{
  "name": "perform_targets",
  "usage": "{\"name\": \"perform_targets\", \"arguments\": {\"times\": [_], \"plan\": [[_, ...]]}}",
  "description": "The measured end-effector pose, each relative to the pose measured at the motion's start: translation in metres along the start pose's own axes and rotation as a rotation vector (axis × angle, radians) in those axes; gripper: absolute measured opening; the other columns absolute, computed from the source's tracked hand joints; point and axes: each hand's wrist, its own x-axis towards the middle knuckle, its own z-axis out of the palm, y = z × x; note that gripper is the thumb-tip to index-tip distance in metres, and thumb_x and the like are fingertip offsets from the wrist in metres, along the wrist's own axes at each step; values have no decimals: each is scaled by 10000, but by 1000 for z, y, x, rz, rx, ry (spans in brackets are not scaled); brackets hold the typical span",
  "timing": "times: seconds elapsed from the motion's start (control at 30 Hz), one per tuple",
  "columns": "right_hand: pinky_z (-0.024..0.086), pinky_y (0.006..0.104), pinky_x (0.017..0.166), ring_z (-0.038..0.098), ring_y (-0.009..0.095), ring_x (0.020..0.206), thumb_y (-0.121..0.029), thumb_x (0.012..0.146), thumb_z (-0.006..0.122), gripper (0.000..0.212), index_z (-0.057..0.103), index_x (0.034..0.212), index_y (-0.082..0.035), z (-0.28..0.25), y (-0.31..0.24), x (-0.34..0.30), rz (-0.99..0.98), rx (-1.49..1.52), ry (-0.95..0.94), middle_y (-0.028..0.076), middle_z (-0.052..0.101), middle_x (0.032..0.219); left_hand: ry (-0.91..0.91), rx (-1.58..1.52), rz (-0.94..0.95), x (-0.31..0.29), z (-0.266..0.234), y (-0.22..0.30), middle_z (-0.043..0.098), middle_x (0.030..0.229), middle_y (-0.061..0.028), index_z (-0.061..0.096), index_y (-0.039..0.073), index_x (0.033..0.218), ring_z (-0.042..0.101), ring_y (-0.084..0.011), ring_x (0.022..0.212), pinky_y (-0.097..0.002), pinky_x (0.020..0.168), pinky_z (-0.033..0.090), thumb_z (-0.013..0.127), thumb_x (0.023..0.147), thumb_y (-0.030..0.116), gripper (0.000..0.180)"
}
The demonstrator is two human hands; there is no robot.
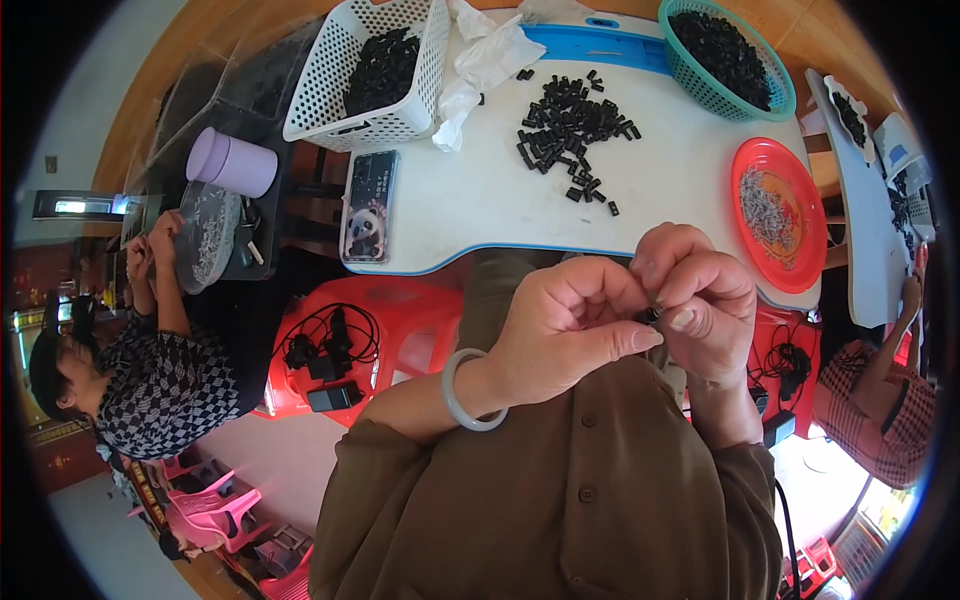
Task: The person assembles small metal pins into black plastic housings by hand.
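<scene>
Before my chest, both hands meet at the fingertips around a small black part [653, 315], mostly covered by fingers. My left hand [565, 325], with a pale bangle [462, 392] at the wrist, pinches it from the left with its thumb stretched along it. From the other side my right hand [708, 305] grips it between bent fingers and thumb. Beyond my hands, a loose heap of short black plastic parts [570, 125] lies on the white table [460, 205]. At the right edge, a red plate [818, 225] holds many tiny silvery pieces [767, 208].
A white basket [300, 125] and a green basket [785, 105], both with black parts, stand at the far side. A phone [370, 210] lies at the table's left edge near crumpled white plastic [495, 55]. People sit left [165, 390] and right [880, 400]. Red stools [420, 310] flank me.
</scene>
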Motion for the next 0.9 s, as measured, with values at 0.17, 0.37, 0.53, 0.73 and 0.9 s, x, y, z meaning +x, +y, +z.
{"name": "perform_targets", "arguments": {"times": [0.17,0.37,0.53,0.73,0.9], "plan": [[444,294,800,539,178,880,-104,770,722,141,651,846,-9,4,3,1,11,13,-16,115,570,962,-20,-16,2,-1,-3,0,592,876,-24,552,-5,951,585,-62,817,-201,715,499,653,834,-41,158],[454,295,795,550,175,873,-76,788,695,113,648,856,1,5,10,2,-21,-15,-9,120,570,960,-5,-58,69,-1,-4,-7,591,882,-22,553,-1,951,587,-62,817,-201,709,498,645,841,-39,149],[470,306,782,575,189,831,-80,823,640,153,657,928,30,4,8,5,-107,-150,-102,154,582,999,50,-27,62,-1,-5,-6,594,888,-15,560,7,952,576,-50,804,-191,698,485,649,843,-29,145],[461,274,741,564,164,805,-45,843,576,212,620,1028,47,-11,17,6,-99,-145,137,133,597,1019,10,39,65,-2,-10,-5,576,858,-4,562,10,950,550,-34,759,-180,657,450,654,833,-38,156],[451,240,691,552,110,754,-9,847,577,154,614,989,40,-78,51,19,82,-536,476,45,620,901,49,70,144,-4,-23,-8,556,838,2,556,19,920,509,-26,705,-178,619,418,641,821,-61,154]]}}
